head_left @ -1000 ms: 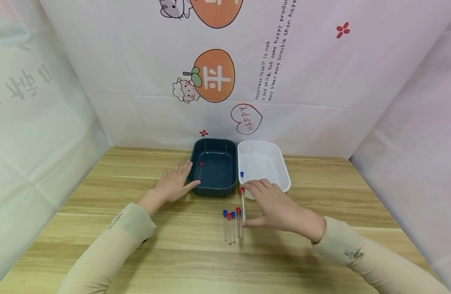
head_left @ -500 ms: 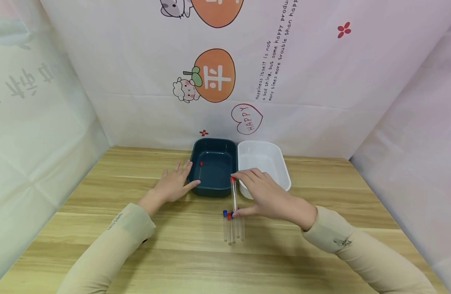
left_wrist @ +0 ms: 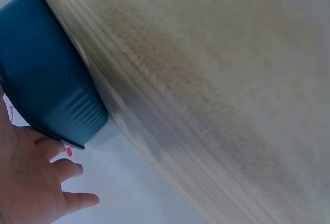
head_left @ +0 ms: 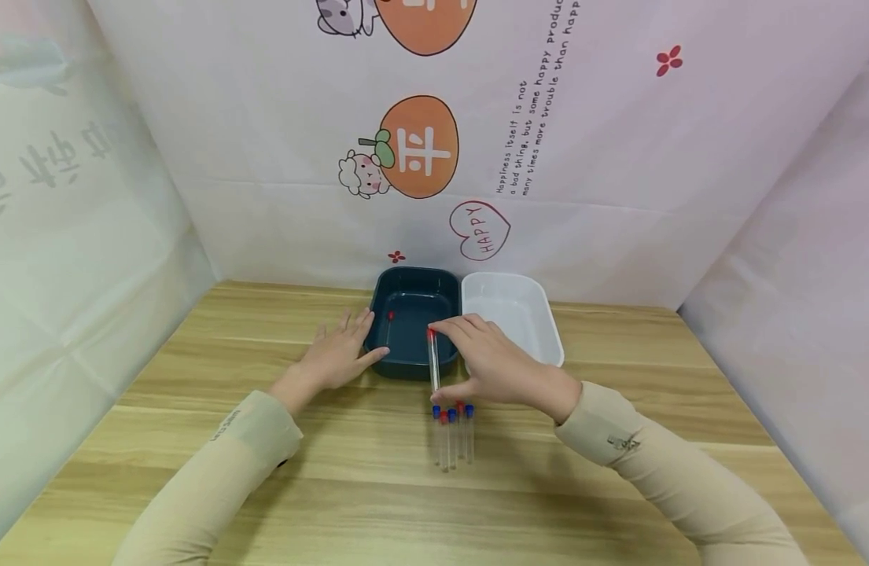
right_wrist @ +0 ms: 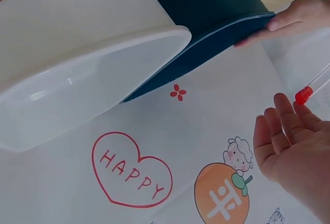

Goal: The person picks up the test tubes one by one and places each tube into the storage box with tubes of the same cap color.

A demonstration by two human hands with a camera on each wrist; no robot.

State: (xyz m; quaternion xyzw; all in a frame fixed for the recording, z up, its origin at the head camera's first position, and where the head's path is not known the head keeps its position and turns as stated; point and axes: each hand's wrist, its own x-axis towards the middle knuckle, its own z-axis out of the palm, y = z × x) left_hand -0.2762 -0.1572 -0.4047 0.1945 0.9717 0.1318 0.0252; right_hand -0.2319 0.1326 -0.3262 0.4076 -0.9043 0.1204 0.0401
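Note:
My right hand [head_left: 501,365] holds a red-capped clear test tube [head_left: 434,365] upright between thumb and fingertips, at the front of the dark teal bin [head_left: 414,334]. In the right wrist view the red cap [right_wrist: 304,95] shows beside the fingers. My left hand [head_left: 335,354] rests against the teal bin's left side with spread fingers; the left wrist view shows fingertips [left_wrist: 49,149] touching its rim. Inside that bin is another red-capped tube [head_left: 391,316]. Several tubes with red and blue caps [head_left: 445,448] lie side by side on the table below my right hand.
A white bin [head_left: 522,314] stands directly right of the teal one, partly covered by my right hand. Behind both rises a white printed cloth [head_left: 583,251], with more cloth at the sides. The wooden table [head_left: 363,503] stretches toward me.
My right hand has lifted the red-capped tube from the group and carried it left and away from me, to the teal bin's front. The left hand stays in place.

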